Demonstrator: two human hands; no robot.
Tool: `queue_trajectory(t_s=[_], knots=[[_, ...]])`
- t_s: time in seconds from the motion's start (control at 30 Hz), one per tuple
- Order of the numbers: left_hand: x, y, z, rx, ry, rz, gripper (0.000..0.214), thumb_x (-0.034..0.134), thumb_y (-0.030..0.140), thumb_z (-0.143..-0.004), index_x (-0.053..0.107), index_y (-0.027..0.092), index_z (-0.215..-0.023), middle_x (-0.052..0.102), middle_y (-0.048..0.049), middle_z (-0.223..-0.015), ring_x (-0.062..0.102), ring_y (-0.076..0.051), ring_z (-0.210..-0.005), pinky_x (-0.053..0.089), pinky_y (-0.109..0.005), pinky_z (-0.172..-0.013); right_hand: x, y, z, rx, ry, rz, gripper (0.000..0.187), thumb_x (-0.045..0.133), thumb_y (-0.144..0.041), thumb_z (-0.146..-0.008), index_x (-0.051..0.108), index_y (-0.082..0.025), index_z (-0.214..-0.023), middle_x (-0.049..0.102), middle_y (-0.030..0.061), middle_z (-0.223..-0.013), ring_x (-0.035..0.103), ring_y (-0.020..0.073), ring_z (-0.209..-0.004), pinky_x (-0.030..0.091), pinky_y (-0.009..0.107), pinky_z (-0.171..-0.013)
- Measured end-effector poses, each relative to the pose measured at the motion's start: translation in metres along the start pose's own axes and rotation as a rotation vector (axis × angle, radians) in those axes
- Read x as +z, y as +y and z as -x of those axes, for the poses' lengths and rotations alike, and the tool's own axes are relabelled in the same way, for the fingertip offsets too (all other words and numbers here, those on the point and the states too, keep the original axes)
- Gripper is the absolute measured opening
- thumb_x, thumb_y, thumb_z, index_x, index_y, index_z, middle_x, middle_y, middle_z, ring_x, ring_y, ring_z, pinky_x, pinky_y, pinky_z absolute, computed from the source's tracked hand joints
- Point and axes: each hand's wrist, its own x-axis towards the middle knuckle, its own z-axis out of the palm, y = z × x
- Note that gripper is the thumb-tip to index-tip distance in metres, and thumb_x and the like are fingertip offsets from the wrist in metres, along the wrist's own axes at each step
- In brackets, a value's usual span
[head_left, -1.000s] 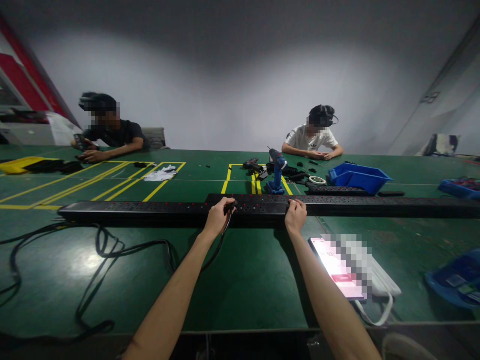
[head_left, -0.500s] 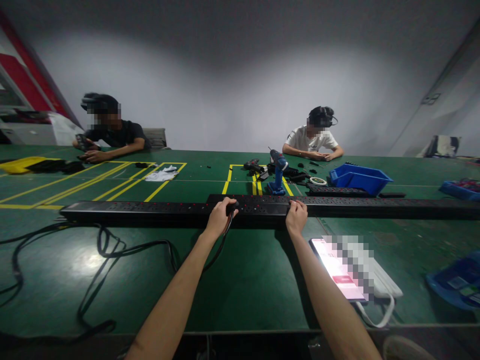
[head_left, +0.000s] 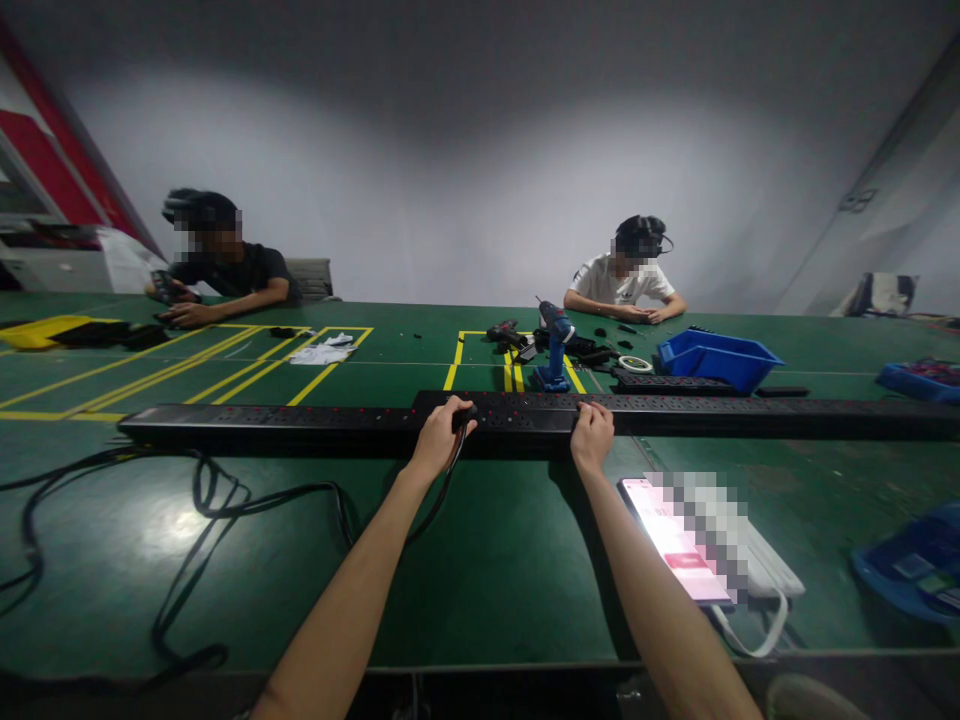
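A long black power strip [head_left: 277, 418] with rows of sockets and small red marks lies across the table in front of me. My left hand [head_left: 440, 437] is closed round a black plug [head_left: 466, 413], held against the strip's socket face; a black cable [head_left: 442, 497] hangs down from it. At the strip's right end, my right hand [head_left: 592, 436] grips the edge with fingers closed. Directly behind, a second long black power strip [head_left: 750, 412] overlaps the first and runs off to the right.
Beyond the strips stand a blue cordless drill [head_left: 553, 345] and a blue bin [head_left: 720, 360]. A lit phone [head_left: 671, 540] lies right of my right forearm. Loose black cable [head_left: 270, 500] loops at left. Two people sit across the green table [head_left: 510, 570].
Both hands stay where they were on the plug and the strip. The view has shifted only very slightly.
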Motion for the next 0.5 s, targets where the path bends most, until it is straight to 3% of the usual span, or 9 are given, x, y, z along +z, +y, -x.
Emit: queue_trajectory(t_s=[0.5], knots=[[0.0038, -0.0049, -0.0013, -0.002, 0.016, 0.062, 0.028, 0.065, 0.032, -0.086, 0.061, 0.025, -0.113, 0.068, -0.0083, -0.114, 0.065, -0.024, -0.109, 0.051, -0.043, -0.095, -0.0013, -0.0011, 0.0002, 0.005, -0.012, 0.013, 0.049, 0.034, -0.040, -0.094, 0.075, -0.016, -0.104, 0.062, 0.0141, -0.121, 0.056, 0.0264, -0.109, 0.039, 0.039, -0.099]])
